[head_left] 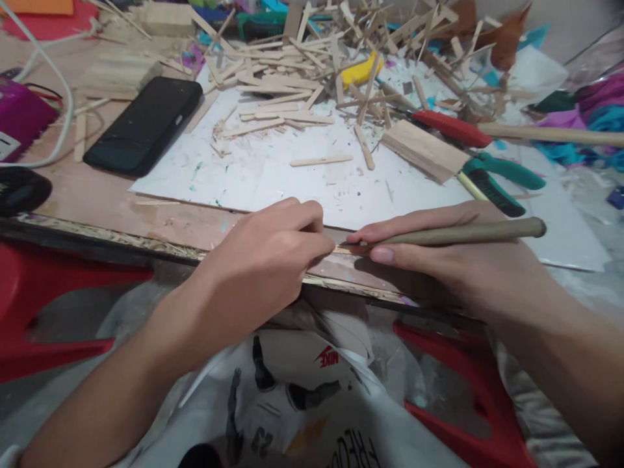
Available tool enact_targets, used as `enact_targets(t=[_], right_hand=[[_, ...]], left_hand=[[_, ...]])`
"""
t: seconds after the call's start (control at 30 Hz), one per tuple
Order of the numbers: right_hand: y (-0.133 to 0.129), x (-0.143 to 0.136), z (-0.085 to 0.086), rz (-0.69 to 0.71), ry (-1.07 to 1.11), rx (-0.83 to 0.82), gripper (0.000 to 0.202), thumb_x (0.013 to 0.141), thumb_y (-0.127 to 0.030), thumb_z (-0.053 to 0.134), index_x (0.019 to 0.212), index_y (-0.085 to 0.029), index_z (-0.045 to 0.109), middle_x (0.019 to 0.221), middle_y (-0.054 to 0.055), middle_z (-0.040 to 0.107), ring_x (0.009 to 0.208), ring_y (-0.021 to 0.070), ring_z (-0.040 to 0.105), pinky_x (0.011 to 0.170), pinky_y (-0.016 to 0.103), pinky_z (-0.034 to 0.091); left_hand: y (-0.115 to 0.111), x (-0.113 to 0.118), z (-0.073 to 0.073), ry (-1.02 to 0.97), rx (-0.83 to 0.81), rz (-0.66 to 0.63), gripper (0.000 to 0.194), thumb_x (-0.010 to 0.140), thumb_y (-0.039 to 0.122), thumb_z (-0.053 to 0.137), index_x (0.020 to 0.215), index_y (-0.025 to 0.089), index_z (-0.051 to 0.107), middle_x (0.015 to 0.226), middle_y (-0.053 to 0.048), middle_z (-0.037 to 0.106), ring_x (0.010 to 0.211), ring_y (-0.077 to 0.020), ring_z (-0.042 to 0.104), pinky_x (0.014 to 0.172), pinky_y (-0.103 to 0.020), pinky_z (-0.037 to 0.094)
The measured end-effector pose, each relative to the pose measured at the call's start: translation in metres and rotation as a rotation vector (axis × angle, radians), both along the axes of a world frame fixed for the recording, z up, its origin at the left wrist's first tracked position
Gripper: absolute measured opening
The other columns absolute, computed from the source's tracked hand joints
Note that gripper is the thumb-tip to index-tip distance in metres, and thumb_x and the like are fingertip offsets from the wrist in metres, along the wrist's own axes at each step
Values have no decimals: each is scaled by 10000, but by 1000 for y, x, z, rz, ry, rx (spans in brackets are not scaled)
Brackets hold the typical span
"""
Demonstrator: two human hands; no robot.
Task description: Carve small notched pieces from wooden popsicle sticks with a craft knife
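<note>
- While the handled tool (453,233) lay between both hands near the table edge (355,285), its long axis ran nearly level across the head view, butt right, tip left.
- Counted: one tool, one phone (146,127).
- Right hand (463,263): closed around tool.
- Left hand (277,247): fingers curled; contents hidden, could not tell.

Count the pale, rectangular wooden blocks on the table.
3: a block beside the green-handled pliers, a second block beyond the black rectangular phone, a third block farther back, upper left. The heap of wooden sticks may hide more.
</note>
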State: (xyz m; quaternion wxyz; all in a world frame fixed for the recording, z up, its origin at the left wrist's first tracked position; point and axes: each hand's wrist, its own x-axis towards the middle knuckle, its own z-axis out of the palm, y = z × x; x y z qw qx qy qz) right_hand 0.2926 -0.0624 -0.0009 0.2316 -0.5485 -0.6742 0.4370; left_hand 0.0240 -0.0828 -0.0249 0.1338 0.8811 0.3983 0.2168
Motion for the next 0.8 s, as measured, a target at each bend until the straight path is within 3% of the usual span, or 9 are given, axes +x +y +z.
enact_targets(t=[0.43,0.6,0.8], right_hand=[[-1,-2,0,-14,-71,36,248,796,-518,971,986,-362,936,976,18,886,769,230,843,510,215,604],[-7,-9,-2,-142,-14,5,187,759,-425,957,914,-324,934,949,50,882,661,207,796,423,207,496],[-10,-13,-2,-183,-4,-22,188,749,-435,967,890,-316,930,905,53,874,564,154,700,404,220,419]], left_hand=[[1,0,-4,-19,28,-13,308,1107,106,557,1017,187,841,971,-26,699,877,-173,632,723,-328,460],[0,1,-3,-17,20,6,321,1105,110,556,977,200,837,948,-21,693,865,-167,634,724,-329,461],[0,0,-3,-11,44,16,324,1082,93,567,952,204,842,935,-15,699,848,-154,640,715,-314,449]])
